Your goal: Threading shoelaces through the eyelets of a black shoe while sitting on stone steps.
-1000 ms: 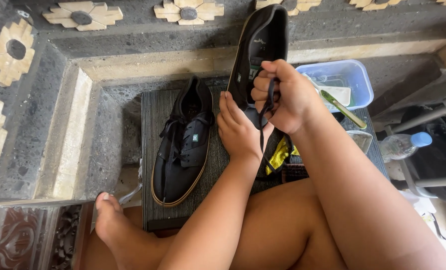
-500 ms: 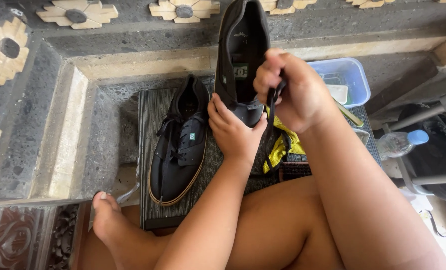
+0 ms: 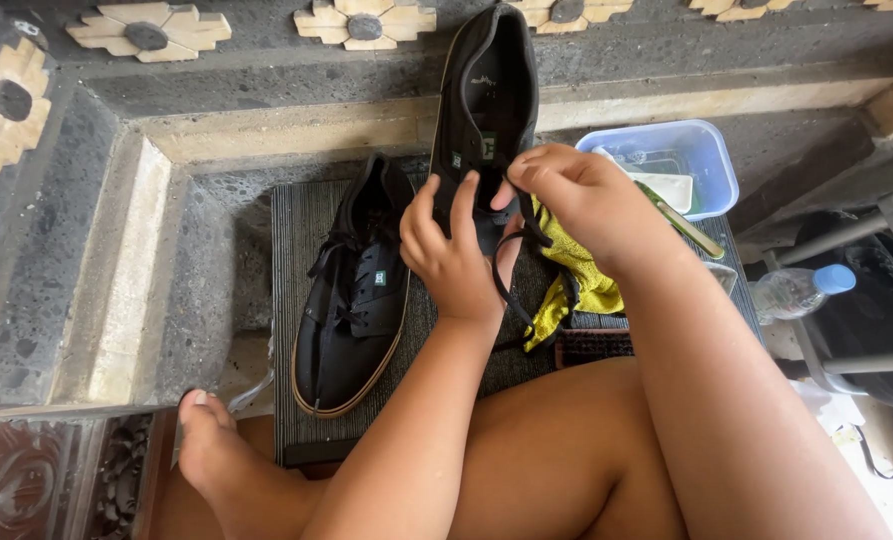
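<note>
black shoe [image 3: 486, 110] upright between both hands' fingers [image 3: 466, 205].

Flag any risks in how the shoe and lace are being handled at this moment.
The left hand grips the raised shoe only at its lower end, so it might tip or slip. The right hand pinches the lace, whose loose loop hangs down and could snag on the yellow cloth. The open blue tub sits close behind the right hand, so a hard tug might knock it.

Home porch: carved stone step [image 3: 266, 90], ribbed doormat [image 3: 296, 330], wash tub [image 3: 711, 150].
</note>
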